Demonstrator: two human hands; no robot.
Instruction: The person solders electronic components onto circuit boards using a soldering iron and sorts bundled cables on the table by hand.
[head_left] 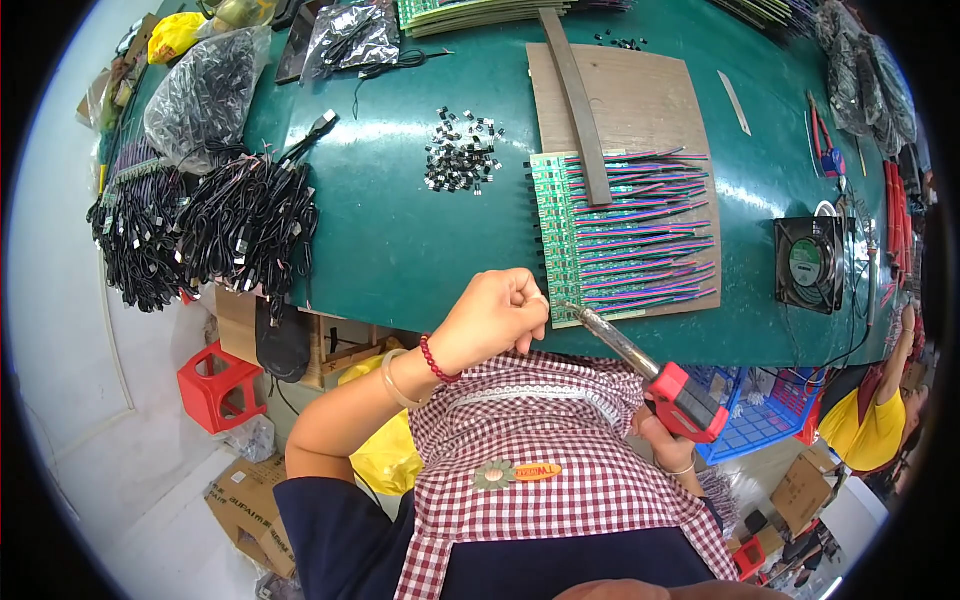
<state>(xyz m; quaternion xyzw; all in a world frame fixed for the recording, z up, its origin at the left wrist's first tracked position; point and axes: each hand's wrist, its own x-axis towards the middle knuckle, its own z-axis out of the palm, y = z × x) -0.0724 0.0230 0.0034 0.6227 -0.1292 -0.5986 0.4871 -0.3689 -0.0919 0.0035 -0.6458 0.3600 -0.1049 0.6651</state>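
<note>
My right hand (pixel 664 442) grips soldering iron (pixel 684 398), tip at green boards' (pixel 556 230) 6 o'clock; left hand (pixel 503 312) curled closed at 7, contents unclear.

The desk (pixel 400 240) is smooth and glossy, with pale glare on it. The panel (pixel 645 100) looks like matt wood; the bar (pixel 575 95), dull metal. The circuit boards (pixel 556 225) look slick, and the wires (pixel 645 235) have smooth plastic coats. The iron (pixel 672 384) joins a stained metal shaft (pixel 620 342) to a plastic grip (pixel 690 404). The apron (pixel 580 495) is matt cloth, the bag (pixel 205 105) crinkled shiny plastic, the stool (pixel 215 368) smooth plastic, the carton (pixel 245 500) matt cardboard.
</note>
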